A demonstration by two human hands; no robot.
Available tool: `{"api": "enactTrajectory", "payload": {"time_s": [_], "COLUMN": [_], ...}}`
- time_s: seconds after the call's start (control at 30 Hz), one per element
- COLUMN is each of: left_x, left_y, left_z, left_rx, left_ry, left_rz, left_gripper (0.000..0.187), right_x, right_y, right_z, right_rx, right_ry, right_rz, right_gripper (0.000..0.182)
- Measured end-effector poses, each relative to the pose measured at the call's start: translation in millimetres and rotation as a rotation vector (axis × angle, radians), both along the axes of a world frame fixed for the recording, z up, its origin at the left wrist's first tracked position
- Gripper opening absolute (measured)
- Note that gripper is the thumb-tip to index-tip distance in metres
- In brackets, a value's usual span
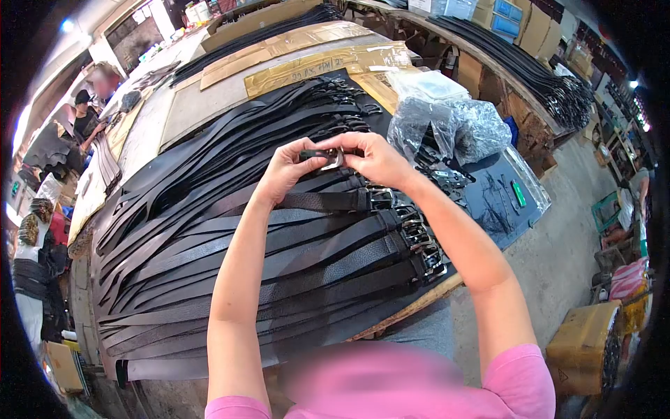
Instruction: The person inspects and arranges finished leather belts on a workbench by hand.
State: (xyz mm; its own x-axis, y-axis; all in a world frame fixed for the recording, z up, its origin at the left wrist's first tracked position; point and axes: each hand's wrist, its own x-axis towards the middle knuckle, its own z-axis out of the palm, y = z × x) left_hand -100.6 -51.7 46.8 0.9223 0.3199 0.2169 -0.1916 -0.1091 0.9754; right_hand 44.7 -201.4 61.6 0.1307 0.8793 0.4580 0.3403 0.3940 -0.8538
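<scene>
Over a worktable, my two hands meet at the buckle end of a black belt. The metal buckle (336, 160) shows between my fingertips. My left hand (287, 170) is closed, thumb and fingers pinching the dark strap beside the buckle. From the other side my right hand (375, 159) grips the buckle, fingers curled over it. Most of the held strap is hidden by my hands. Beneath them lie many black leather belts (328, 241) side by side, their buckles (422, 241) lined up toward the right edge.
Clear plastic bags (453, 129) sit past my right hand, near a green object (518, 193) and dark loose strands. Cardboard sheets (300, 66) cover the table's far part. More belts (530, 63) lie on another bench. A person (87, 119) is at the far left; a box (583, 346) stands lower right.
</scene>
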Motion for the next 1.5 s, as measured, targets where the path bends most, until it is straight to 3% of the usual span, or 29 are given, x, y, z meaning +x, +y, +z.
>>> {"api": "enactTrajectory", "payload": {"time_s": [0.03, 0.1, 0.2, 0.33, 0.47, 0.57, 0.8, 0.9, 0.93, 1.03, 1.2, 1.33, 1.5], "left_x": [0.0, 0.6, 0.4, 0.7, -0.1, 8.4, 33.2, 38.8, 38.8, 36.5, 43.0, 47.9, 51.5], "left_y": [-1.2, -3.0, -5.7, -9.9, -7.1, -1.5, -9.3, -14.4, -14.9, -18.5, -13.3, -3.8, 0.9], "left_z": [-0.4, 0.9, 3.1, 10.3, 17.9, 23.1, 34.4, 35.1, 35.8, 45.2, 45.0, 51.2, 51.3], "left_rx": [0.006, 0.023, -0.036, 0.013, -0.06, -0.064, 0.154, 0.135, 0.153, 0.196, 0.241, 0.221, 0.362], "left_ry": [0.007, 0.018, -0.01, 0.031, 0.118, 0.177, 0.421, 0.48, 0.486, 0.526, 0.502, 0.478, 0.507], "left_rz": [0.017, 0.053, -0.028, -0.081, -0.158, -0.222, -0.362, -0.342, -0.331, -0.311, -0.284, -0.262, -0.312], "left_gripper": [0.009, 0.011, 0.027, 0.035, 0.034, 0.032, 0.018, 0.022, 0.022, 0.023, 0.024, 0.029, 0.03], "right_x": [1.7, 13.1, 19.3, 34.4, 30.5, 29.5, 33.1, 34.1, 32.3, 30.7, 45.7, 47.9, 55.9], "right_y": [-6.5, -13.6, -21.0, -20.3, -20.9, -18.9, -28.1, -34.7, -37.7, -41.3, -32.3, -23.8, -18.7], "right_z": [6.1, 10.1, 21.0, 11.7, 10.3, 12.5, 12.3, 13.3, 18.4, 19.4, 12.3, 19.5, 34.4], "right_rx": [-0.088, -0.171, -0.49, -0.483, -0.451, -0.501, -0.495, -0.632, -0.651, -0.66, -0.624, -0.564, -0.621], "right_ry": [0.034, -0.244, -0.284, 0.154, -0.02, 0.07, -0.261, 0.013, 0.064, 0.081, 0.166, 0.129, -0.074], "right_rz": [0.006, -0.16, -0.075, 0.17, 0.147, 0.139, 0.101, 0.096, 0.127, 0.183, 0.285, 0.152, 0.247], "right_gripper": [0.042, 0.032, 0.017, 0.013, 0.02, 0.021, 0.022, 0.031, 0.043, 0.05, 0.024, 0.022, 0.026]}}
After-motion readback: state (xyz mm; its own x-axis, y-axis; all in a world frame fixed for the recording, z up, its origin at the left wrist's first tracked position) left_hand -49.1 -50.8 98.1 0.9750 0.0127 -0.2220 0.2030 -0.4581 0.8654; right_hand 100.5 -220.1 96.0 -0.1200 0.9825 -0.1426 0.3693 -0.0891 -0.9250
